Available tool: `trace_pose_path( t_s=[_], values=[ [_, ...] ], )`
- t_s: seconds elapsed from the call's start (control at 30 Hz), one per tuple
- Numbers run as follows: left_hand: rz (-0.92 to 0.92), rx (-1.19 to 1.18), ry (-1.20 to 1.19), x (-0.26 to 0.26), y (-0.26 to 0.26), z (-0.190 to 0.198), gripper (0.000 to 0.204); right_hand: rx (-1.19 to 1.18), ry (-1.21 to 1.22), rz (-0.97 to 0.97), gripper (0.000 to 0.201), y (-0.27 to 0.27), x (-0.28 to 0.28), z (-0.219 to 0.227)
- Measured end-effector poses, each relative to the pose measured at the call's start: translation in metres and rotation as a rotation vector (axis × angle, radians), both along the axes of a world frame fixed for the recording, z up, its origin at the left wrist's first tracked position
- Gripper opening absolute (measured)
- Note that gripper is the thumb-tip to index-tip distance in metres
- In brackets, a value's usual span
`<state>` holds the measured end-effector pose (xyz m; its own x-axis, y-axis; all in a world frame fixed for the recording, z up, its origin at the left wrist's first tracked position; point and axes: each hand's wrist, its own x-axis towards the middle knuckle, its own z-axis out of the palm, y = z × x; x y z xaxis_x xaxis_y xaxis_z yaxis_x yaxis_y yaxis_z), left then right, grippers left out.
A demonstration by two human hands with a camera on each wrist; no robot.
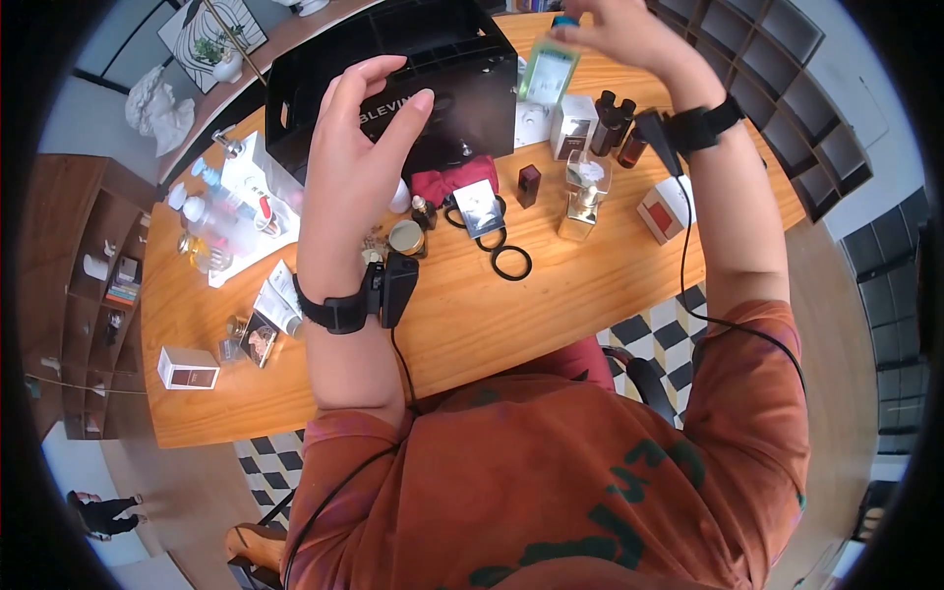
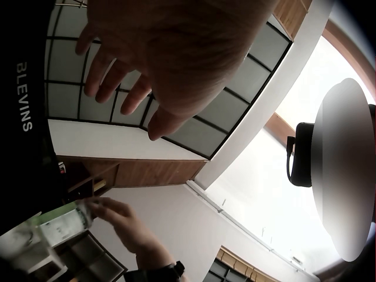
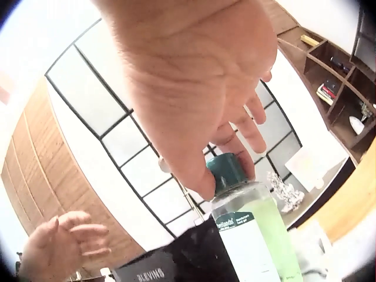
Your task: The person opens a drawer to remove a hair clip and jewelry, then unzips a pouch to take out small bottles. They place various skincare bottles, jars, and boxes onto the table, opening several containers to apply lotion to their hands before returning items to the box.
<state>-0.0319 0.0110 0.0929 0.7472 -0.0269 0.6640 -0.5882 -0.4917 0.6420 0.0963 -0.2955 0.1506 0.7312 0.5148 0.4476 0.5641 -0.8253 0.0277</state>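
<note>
My right hand point(image 1: 634, 39) pinches the dark green cap point(image 3: 227, 171) of a clear bottle of green hand gel point(image 3: 273, 229) between thumb and fingers. The bottle stands upright at the right end of a black box point(image 1: 477, 113) lettered BLEVINS, with a white label on its front. My left hand point(image 1: 359, 157) is raised before the box's front, thumb and fingers apart and nothing between them. In the left wrist view, its fingers point(image 2: 138, 94) are spread loosely. Beneath that hand lie a dark red cloth bow point(image 1: 452, 182) and a small jar point(image 1: 406, 238).
Right of the box stand a white carton point(image 1: 573, 128), dark bottles point(image 1: 608, 123), a perfume bottle point(image 1: 580, 211) and a red-and-white box point(image 1: 664, 211). Black hair ties point(image 1: 511, 263) lie mid-table. At left, a white tray point(image 1: 251, 256) holds several bottles, with tubes point(image 1: 278, 300) and a carton point(image 1: 189, 369) nearer me.
</note>
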Motion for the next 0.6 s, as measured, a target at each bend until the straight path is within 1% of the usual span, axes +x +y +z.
trace_pose_path(
  t_s=[0.03,0.13,0.17,0.2,0.27,0.3,0.4,0.53,0.6],
  values=[
    [-0.010,-0.005,0.000,-0.001,-0.001,0.000,0.041,0.000,0.000,0.000,0.036,-0.001,0.003,0.005],
    [-0.010,-0.009,0.020,-0.002,-0.002,0.001,0.041,0.002,-0.238,-0.060,0.040,0.000,0.016,0.019],
    [-0.011,-0.008,0.020,-0.003,-0.002,0.001,0.041,-0.016,-0.227,-0.122,0.041,0.005,0.020,0.019],
    [-0.009,0.001,0.017,-0.002,-0.002,0.001,0.041,-0.015,-0.226,-0.123,0.041,0.008,0.027,0.013],
    [-0.006,0.012,0.013,-0.002,-0.002,0.002,0.041,-0.025,-0.362,-0.151,0.041,0.013,0.048,-0.002],
    [-0.007,0.008,0.011,-0.003,-0.002,0.002,0.041,-0.035,-0.235,-0.192,0.042,0.020,0.050,-0.001],
    [-0.005,0.001,0.006,-0.002,0.000,0.001,0.041,0.036,-0.209,-0.210,0.041,0.032,0.068,-0.022],
    [0.017,0.023,0.003,-0.001,0.001,0.002,0.042,0.035,-0.151,-0.217,0.040,0.041,0.088,-0.046],
    [0.010,0.013,0.007,-0.001,0.001,0.003,0.042,-0.006,-0.185,-0.239,0.039,0.044,0.092,-0.054]
  ],
)
